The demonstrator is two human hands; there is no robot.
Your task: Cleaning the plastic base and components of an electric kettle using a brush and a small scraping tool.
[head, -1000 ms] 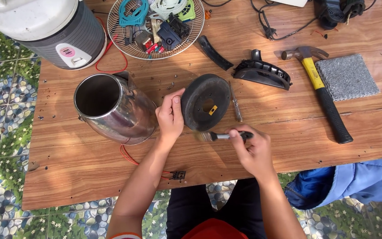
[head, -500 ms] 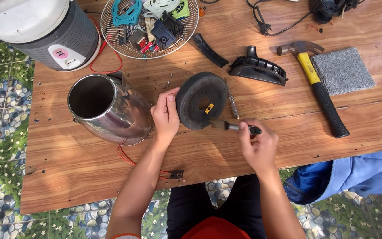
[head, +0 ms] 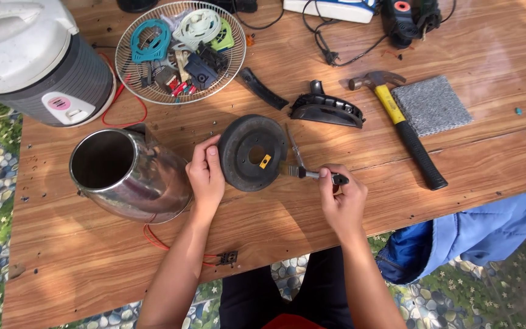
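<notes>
Left hand (head: 206, 176) grips one black round base (head: 252, 152); right hand (head: 342, 201) grasps one small brush (head: 315, 175).

The left hand (head: 207, 176) is gripping a black round base (head: 252, 153) at its nine o'clock edge; the right hand (head: 343, 202) is holding a small brush (head: 315, 175) at its four o'clock.

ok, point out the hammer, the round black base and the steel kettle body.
hammer (head: 404, 130): head view, on its yellow handle.
round black base (head: 241, 159): head view, on its flat face.
steel kettle body (head: 153, 189): head view, on its shiny side wall.
</notes>
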